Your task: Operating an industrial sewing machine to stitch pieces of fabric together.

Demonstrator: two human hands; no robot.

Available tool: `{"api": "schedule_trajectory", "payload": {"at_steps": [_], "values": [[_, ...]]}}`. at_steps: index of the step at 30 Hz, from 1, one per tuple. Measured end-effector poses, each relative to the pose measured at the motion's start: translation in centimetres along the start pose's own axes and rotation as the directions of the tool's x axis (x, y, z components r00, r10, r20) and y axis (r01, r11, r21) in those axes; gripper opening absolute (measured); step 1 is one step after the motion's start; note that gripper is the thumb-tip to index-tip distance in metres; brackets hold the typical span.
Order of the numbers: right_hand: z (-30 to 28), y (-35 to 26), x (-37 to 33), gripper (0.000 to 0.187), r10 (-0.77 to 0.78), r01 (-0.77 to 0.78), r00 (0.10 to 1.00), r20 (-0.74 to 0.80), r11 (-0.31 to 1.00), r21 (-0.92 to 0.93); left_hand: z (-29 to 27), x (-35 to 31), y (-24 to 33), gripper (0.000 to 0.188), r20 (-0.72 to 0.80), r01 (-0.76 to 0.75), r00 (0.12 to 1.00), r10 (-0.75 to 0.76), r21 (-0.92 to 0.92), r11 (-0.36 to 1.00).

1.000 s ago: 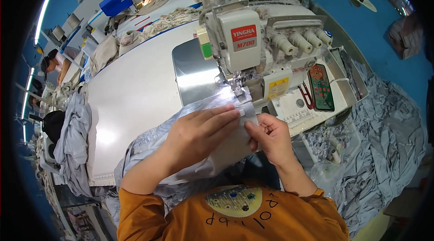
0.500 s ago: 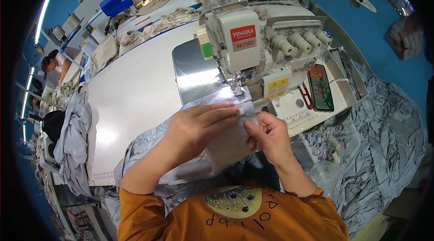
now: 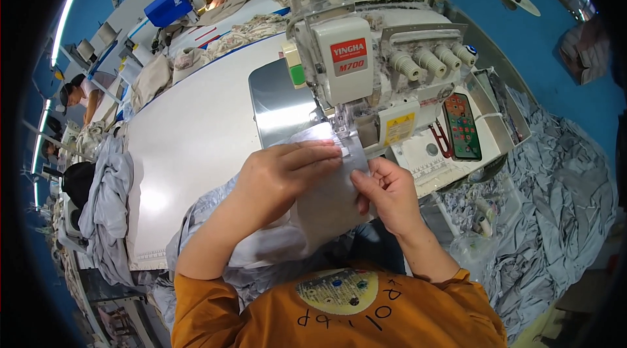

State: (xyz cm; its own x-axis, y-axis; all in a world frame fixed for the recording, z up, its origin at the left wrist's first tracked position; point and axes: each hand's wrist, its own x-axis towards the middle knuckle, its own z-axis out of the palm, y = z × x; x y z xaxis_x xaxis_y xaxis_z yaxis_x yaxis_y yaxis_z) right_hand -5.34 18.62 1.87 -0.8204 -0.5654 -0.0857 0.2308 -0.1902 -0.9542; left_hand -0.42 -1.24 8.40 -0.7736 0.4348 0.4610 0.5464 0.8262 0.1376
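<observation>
Left hand (image 3: 282, 175) pressed flat on grey cloth (image 3: 326, 207), fingers spread toward the sewing machine (image 3: 366, 67). Right hand (image 3: 386, 192) pinching the cloth's edge just beside the needle, on the white table (image 3: 189, 152).

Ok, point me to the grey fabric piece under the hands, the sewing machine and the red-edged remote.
grey fabric piece (image 3: 326, 201), head view, flat part between the hands.
sewing machine (image 3: 339, 74), head view, front of its head.
red-edged remote (image 3: 462, 127), head view, middle of its keypad.
</observation>
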Motion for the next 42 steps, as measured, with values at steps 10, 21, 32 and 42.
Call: {"api": "schedule_trajectory", "payload": {"at_steps": [10,21,32,42], "values": [[-0.1,0.0,0.2,0.013,-0.026,0.026,1.000,-0.009,1.000,0.016,0.1,1.1,-2.9,0.033,-0.033,0.155,0.987,-0.158,-0.070,0.985],[-0.3,-0.6,0.4,0.021,0.056,-0.057,0.997,-0.054,0.998,-0.016,-3.2,-6.1,2.9,0.071,-0.011,0.631,0.770,-0.638,-0.142,0.763],[0.0,-0.1,0.5,0.020,-0.019,0.018,0.999,0.048,0.999,0.027,1.6,-18.3,7.9,0.019,-0.052,0.805,0.240,-0.969,-0.547,0.229],[-0.7,-0.3,0.5,0.017,-0.024,0.017,0.995,0.099,0.997,0.070,-0.6,-13.2,3.0,0.019,-0.321,0.190,0.389,-0.863,-0.889,0.417]]}}
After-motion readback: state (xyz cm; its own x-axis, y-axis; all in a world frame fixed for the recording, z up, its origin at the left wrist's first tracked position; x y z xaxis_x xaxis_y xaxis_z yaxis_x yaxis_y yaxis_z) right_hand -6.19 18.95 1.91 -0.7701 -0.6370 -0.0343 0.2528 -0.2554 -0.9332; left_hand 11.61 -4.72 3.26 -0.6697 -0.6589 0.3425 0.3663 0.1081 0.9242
